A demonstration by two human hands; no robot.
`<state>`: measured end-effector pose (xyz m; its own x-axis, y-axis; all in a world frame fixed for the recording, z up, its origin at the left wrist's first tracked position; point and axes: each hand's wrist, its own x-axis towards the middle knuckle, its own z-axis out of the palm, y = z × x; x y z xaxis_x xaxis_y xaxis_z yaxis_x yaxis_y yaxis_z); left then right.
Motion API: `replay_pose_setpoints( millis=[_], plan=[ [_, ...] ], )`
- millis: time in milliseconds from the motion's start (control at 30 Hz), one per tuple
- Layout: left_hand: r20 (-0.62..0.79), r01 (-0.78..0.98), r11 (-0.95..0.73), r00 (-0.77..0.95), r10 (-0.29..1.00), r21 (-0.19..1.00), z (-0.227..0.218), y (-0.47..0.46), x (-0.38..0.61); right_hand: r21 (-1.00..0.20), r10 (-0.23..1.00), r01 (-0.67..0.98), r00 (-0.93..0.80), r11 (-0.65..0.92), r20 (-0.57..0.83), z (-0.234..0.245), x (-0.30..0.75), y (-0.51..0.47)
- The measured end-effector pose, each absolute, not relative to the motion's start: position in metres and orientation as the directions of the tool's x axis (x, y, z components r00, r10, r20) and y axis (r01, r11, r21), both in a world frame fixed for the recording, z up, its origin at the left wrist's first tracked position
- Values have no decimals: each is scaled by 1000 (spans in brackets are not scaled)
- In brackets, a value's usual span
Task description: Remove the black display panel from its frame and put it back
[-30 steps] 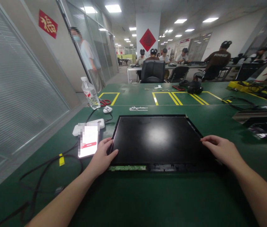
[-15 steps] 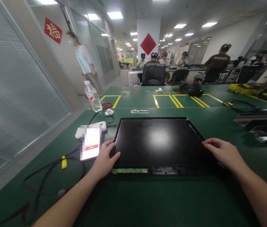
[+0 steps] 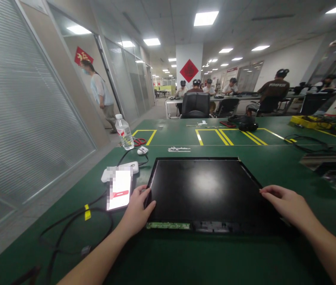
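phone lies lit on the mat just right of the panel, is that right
Not quite. The head view shows the lit phone on the mat just left of the panel, not right of it, beside the left hand.

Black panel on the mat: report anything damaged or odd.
The black panel lies bare: a green circuit strip shows uncovered along its near edge, and its frame looks parted at the far right corner.
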<state>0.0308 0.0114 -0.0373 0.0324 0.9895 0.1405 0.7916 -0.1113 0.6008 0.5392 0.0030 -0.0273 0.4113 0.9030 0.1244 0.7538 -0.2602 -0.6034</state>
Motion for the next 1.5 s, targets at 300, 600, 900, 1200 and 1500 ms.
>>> replay_pose_setpoints(
  millis=[300, 600, 900, 1200, 1500],
  plan=[
    [114, 791, -139, 88, 990, 596, -25, 5, 26, -595, 904, 767, 400, -240, 151, -29, 541, 3],
    [74, 864, -145, 125, 989, 482, -15, 2, 19, -587, 898, 772, 409, -246, 162, -22, 539, 1],
    [76, 858, -128, 103, 992, 497, -12, 5, 18, -604, 897, 758, 414, -247, 153, -24, 539, 2],
    [104, 847, -142, 102, 989, 513, -16, 6, 19, -630, 887, 705, 459, -327, 54, -20, 540, 5],
    [70, 835, -136, 117, 991, 532, -9, 5, 16, -614, 909, 734, 413, -290, 64, -20, 544, 4]
  ],
)
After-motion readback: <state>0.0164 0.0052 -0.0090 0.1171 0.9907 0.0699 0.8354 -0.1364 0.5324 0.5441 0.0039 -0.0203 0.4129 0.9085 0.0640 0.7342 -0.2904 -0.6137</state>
